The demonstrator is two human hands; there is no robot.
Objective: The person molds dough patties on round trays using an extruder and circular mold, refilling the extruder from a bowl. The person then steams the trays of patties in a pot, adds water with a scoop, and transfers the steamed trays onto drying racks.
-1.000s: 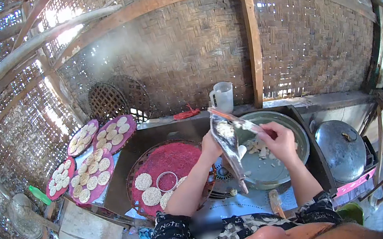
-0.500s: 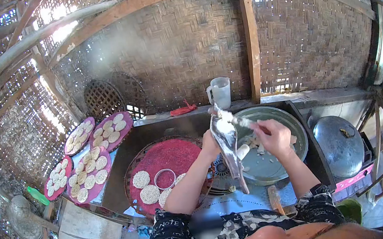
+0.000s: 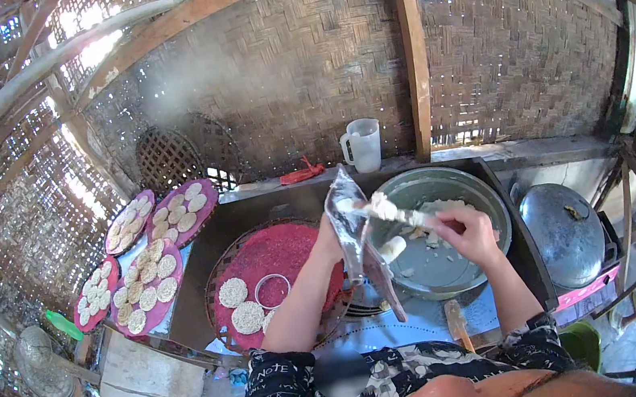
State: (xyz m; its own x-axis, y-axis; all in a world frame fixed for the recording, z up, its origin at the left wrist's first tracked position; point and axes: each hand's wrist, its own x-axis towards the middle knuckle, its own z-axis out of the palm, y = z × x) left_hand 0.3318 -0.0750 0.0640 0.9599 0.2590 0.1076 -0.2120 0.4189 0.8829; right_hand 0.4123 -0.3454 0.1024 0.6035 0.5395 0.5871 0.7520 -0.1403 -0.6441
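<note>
My left hand (image 3: 329, 239) grips a dark, white-smeared sheet or bag (image 3: 350, 226) by its left side; it hangs tilted over the gap beside the green basin (image 3: 490, 207). Closed around the handle of a utensil, my right hand (image 3: 463, 236) is above the basin, and a pale lump (image 3: 383, 207) clings to the utensil's far end beside the bag. White pieces (image 3: 443, 209) lie in the basin. To the left, a round tray with a pink-red surface (image 3: 280, 244) bears pale round cakes (image 3: 248, 317) and a white ring (image 3: 270, 277).
Smaller pink trays (image 3: 192, 218) with pale discs stand at the left. A clear jug (image 3: 365, 145) and a red item (image 3: 302, 171) are on the back ledge. At the right is a lidded dark pot (image 3: 563, 233) on a pink stove (image 3: 588, 289). A wooden handle (image 3: 455, 317) lies in front.
The bag and my left hand have shifted left, and the bag has opened out. My right hand has drawn the utensil, with a larger lump on it, slightly away from the bag.
</note>
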